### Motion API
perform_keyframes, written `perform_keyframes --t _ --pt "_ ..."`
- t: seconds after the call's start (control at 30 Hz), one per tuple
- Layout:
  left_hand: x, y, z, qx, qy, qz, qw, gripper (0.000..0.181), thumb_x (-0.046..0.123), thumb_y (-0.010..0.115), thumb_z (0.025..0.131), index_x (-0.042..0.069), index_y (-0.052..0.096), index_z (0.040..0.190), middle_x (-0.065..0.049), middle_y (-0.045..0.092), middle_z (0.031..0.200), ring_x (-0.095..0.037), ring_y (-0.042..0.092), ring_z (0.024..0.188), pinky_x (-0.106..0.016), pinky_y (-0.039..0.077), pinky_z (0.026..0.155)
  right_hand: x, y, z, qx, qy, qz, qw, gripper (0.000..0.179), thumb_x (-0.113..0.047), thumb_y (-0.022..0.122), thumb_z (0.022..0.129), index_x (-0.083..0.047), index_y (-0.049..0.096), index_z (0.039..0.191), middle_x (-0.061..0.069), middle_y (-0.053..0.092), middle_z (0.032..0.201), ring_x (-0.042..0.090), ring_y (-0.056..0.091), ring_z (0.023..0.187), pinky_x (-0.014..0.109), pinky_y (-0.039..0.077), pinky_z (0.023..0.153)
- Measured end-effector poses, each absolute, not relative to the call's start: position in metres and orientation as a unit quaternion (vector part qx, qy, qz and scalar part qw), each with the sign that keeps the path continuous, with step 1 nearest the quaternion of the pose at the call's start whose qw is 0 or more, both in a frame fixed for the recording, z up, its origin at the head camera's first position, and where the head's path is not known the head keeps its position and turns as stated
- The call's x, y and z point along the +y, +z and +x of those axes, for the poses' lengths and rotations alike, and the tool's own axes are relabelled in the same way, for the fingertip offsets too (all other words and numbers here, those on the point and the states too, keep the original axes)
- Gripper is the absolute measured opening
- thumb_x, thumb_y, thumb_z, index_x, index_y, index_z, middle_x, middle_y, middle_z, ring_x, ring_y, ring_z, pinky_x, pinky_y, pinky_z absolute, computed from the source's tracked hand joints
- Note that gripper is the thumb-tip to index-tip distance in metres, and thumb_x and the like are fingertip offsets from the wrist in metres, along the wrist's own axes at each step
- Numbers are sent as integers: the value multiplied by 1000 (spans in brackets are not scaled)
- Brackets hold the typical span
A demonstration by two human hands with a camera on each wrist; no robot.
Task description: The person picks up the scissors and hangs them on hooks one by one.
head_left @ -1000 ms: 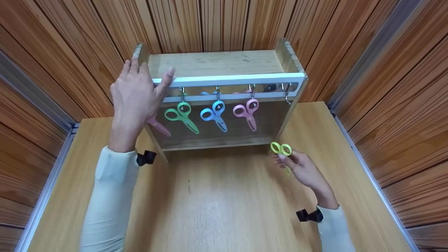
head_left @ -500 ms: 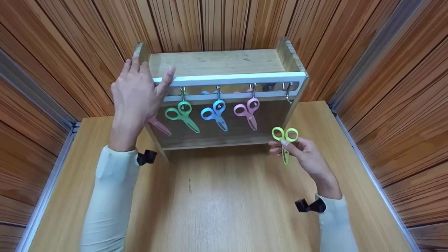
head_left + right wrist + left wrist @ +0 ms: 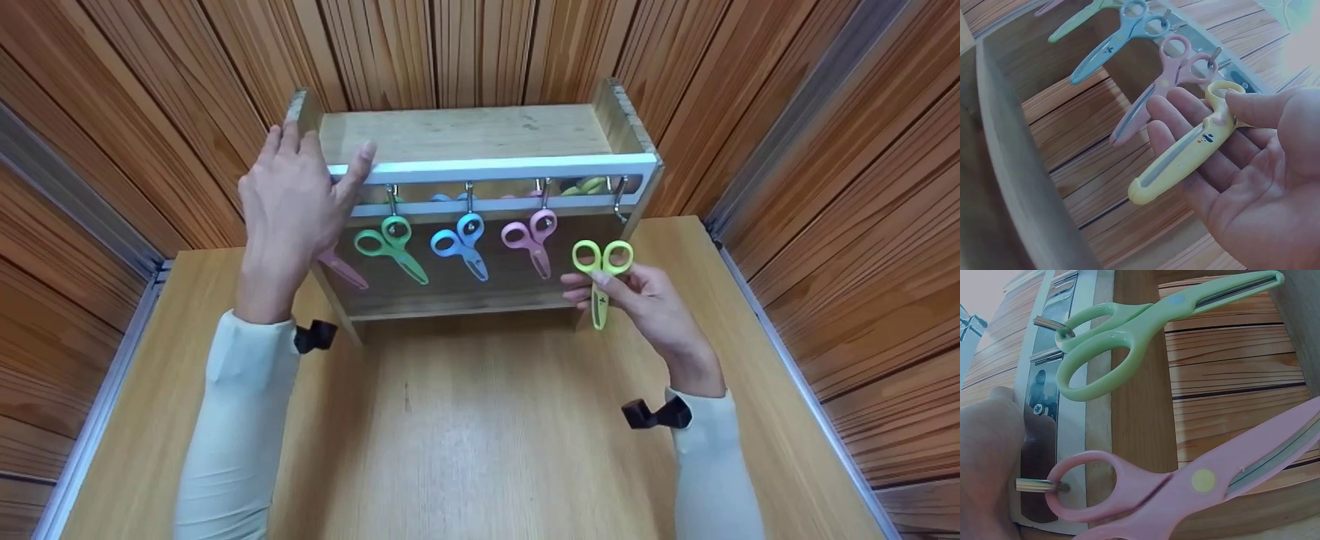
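My left hand (image 3: 289, 202) rests on the top left corner of a wooden rack (image 3: 465, 135), fingers along its side panel and thumb over the white metal rail (image 3: 495, 166). My right hand (image 3: 664, 315) pinches yellow scissors (image 3: 599, 307) between thumb and fingers, handle loops up and blades down, in front of the rack's right end. In the right wrist view their covered blades (image 3: 1168, 166) lie across my fingers. From hooks hang green scissors (image 3: 405, 259), blue scissors (image 3: 472, 259) and pink scissors (image 3: 537, 251). Another pink pair (image 3: 1196, 486) hangs at the left, partly hidden by my left hand in the head view.
A bare hook (image 3: 619, 201) sticks out at the rail's right end, just above the yellow scissors. The rack stands on a wooden table (image 3: 465, 435) against a slatted wood wall (image 3: 480, 52), with more slatted panels at both sides.
My right hand has raised the yellow scissors toward the rail and slightly left, turning their loops upright to face me. My left hand has stayed on the rack.
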State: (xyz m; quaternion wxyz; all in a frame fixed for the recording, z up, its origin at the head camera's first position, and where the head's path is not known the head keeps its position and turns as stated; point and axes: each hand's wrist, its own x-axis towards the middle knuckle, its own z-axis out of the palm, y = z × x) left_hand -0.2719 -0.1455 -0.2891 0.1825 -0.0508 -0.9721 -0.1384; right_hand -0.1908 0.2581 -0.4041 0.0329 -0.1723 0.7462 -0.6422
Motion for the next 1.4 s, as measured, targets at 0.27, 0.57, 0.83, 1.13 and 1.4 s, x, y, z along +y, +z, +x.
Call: perform_keyframes --t 0.27,0.57,0.83,1.13,1.4 --pt "-146 -289 -271 -973 -143 -48 175 103 80 19 101 -3 46 155 -27 33 168 -47 31 158 -68 47 112 251 -388 -203 737 -656 -165 19 31 -13 52 111 3 60 136 12 79 123 23 79 107 33 63 97" --pt "-147 -292 -269 -975 -140 -40 166 105 81 15 100 -3 44 156 -26 31 169 -47 30 158 -66 50 110 248 -384 -213 716 -679 -162 15 35 -15 53 111 5 57 140 9 79 119 20 79 102 31 63 95" --pt "-143 -289 -270 -972 -145 -50 180 103 80 22 101 -4 48 153 -27 36 167 -47 33 157 -67 47 112 250 -392 -218 700 -700 -138 24 35 -18 56 110 1 59 139 7 80 118 19 80 100 32 63 96" --pt "-146 -290 -269 -971 -148 -48 179 101 79 23 102 -4 47 154 -27 35 168 -48 33 157 -68 47 111 251 -395 -220 719 -686 -113 -9 36 -17 59 108 1 60 139 3 81 115 18 80 103 29 61 99" --pt "-146 -288 -271 -976 -143 -41 161 104 80 19 101 -4 43 156 -26 30 170 -48 30 158 -68 47 112 254 -396 -216 777 -621 -82 -63 41 -20 63 106 2 61 141 -13 79 115 6 76 110 23 59 100"
